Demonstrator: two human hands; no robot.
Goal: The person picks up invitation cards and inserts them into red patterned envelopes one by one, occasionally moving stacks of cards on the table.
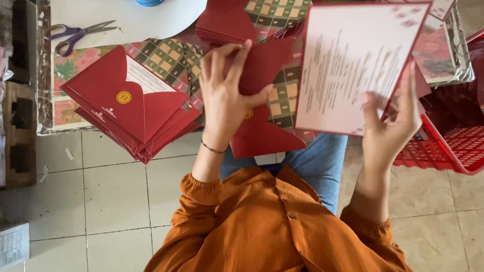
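Above the lap, head view: left hand (225,92) pinches a red envelope (261,118) open by its flap, grip pressed on paper; right hand (390,122) clasps a pink printed card (352,65) by its lower corner, face upward. Finished envelopes (130,102) lie stacked on the counter (46,65) near purple scissors (76,33); a red basket (467,144) stands on the floor.

The scene is bright with soft, even daylight, and no hard shadows fall on the floor tiles (116,196). The white round surface (133,11) at the top is a little overexposed. The printed card (352,65) is slightly blurred, so its text is not readable. The red basket (461,143) looks very saturated. Lines bend a little near the edges.
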